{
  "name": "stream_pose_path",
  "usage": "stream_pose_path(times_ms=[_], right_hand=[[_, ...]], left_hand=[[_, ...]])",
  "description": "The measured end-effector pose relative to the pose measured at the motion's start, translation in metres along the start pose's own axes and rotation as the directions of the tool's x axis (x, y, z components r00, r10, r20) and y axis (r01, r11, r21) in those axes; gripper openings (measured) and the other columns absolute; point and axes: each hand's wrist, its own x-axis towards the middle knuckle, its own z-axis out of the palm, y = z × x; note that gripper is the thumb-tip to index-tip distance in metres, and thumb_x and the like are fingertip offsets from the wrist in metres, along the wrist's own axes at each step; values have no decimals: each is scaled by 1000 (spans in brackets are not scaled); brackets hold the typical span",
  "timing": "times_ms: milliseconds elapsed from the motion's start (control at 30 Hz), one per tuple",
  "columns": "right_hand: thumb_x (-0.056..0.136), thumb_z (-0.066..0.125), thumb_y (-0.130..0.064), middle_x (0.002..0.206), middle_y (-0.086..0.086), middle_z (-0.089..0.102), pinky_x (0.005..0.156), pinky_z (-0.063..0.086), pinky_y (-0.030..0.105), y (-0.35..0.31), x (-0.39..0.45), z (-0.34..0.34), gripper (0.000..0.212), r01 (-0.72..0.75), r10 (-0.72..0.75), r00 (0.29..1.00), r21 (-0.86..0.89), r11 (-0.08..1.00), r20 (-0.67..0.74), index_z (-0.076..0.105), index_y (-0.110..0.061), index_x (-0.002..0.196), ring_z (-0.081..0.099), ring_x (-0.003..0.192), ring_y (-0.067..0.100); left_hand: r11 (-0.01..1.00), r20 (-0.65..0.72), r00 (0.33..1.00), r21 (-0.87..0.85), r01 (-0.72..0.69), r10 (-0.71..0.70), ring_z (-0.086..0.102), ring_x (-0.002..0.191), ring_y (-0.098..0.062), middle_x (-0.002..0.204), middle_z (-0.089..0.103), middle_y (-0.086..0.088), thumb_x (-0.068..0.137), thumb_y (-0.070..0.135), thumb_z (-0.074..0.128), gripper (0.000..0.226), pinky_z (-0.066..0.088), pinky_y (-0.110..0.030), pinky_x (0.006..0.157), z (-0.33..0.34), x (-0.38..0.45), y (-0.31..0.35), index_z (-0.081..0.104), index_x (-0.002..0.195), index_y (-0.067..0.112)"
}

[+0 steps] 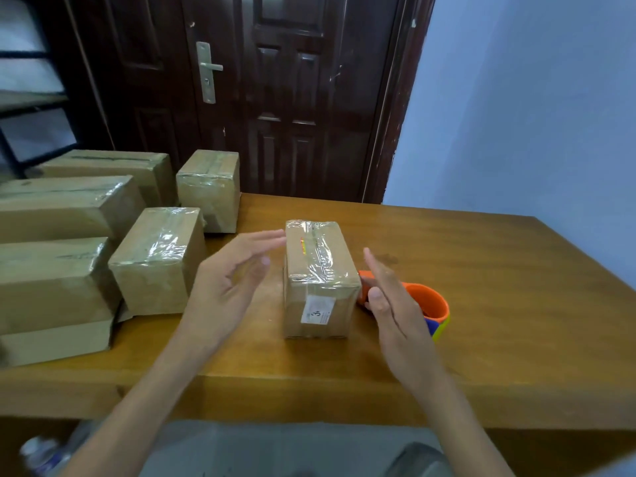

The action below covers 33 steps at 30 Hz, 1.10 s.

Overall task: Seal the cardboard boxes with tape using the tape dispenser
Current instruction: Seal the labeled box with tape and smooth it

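Observation:
A small cardboard box [318,280] stands in the middle of the wooden table [499,304], clear tape running along its top and a white label on its near face. My left hand [230,287] hovers just left of the box with fingers straight, palm facing it, fingertips near its top left edge. My right hand [389,301] hovers just right of the box, fingers straight, holding nothing. The orange tape dispenser [430,304] lies on the table behind my right hand, partly hidden by it.
Several taped cardboard boxes [158,259] are grouped at the table's left side, some stacked. A dark wooden door [275,98] stands behind the table and a blue wall [533,115] to the right. The near table edge runs in front of my lap.

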Motion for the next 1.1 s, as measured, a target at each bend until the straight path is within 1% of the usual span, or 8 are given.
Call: stream_pose_path(times_ms=[133, 300, 467, 633, 700, 833, 933, 1100], right_hand=[[115, 40, -30, 160, -19, 44, 117, 42, 31, 20, 17, -13, 41, 154, -130, 980, -160, 975, 149, 48, -33, 155, 38, 149, 2], [111, 51, -34, 140, -14, 63, 89, 60, 42, 34, 28, -19, 43, 231, -200, 959, -145, 962, 199, 50, -36, 154, 63, 125, 13], [103, 66, -29, 134, -10, 70, 89, 61, 40, 34, 29, -11, 40, 220, -217, 973, -33, 975, 78, 65, -25, 142, 67, 123, 13], [97, 73, -10, 124, -9, 75, 76, 64, 29, 33, 24, 8, 37, 195, -198, 975, -41, 980, -100, 72, -21, 133, 72, 107, 6], [98, 72, -13, 127, -9, 74, 78, 63, 26, 33, 23, 8, 38, 185, -187, 978, -29, 982, -88, 71, -23, 135, 71, 111, 5], [100, 66, -33, 133, -13, 71, 79, 60, 20, 30, 23, -5, 40, 141, -142, 990, 9, 990, 22, 68, -25, 139, 68, 117, 3], [96, 67, -45, 126, -16, 74, 72, 62, 27, 24, 24, -4, 42, 91, -90, 996, 89, 992, -14, 72, -26, 133, 72, 108, 10], [90, 78, -41, 113, -15, 77, 75, 64, 39, 25, 23, 16, 36, 78, -58, 982, 103, 992, -181, 78, -26, 122, 75, 97, 17]], left_hand=[[988, 172, 983, 128, -85, 62, 52, 142, -7, 144, 65, 15, 102, 25, 64, 32, 45, -37, 118, 9, -6, -19, 72, 133, 24], [991, 154, 986, 106, -85, 68, 52, 141, -6, 135, 69, 20, 88, 34, 75, 36, 42, -21, 115, 14, -3, -26, 77, 123, 25], [997, 126, 992, 65, -35, 27, 55, 137, -12, 126, 73, 18, 82, 35, 80, 34, 47, -23, 110, 17, 2, -30, 81, 114, 24], [991, -95, 992, 117, -71, 82, 57, 134, -17, 127, 72, 12, 91, 28, 80, 23, 49, -32, 109, 47, -12, -28, 77, 108, 12], [996, -110, 991, 62, -70, 76, 56, 137, -19, 130, 71, 11, 93, 30, 76, 25, 50, -38, 111, 52, -17, -30, 76, 111, 13], [998, 12, 1000, -60, 20, -20, 49, 145, -14, 140, 66, 17, 94, 47, 70, 40, 53, -52, 108, 37, -21, -32, 74, 124, 22], [993, -40, 998, -104, 49, -54, 54, 141, -15, 133, 70, 16, 90, 62, 69, 51, 61, -39, 97, 38, -16, -21, 77, 118, 21], [997, -207, 976, 10, 70, -67, 59, 133, -14, 122, 72, 20, 80, 41, 84, 28, 60, -24, 88, 57, -15, -15, 77, 102, 25]])
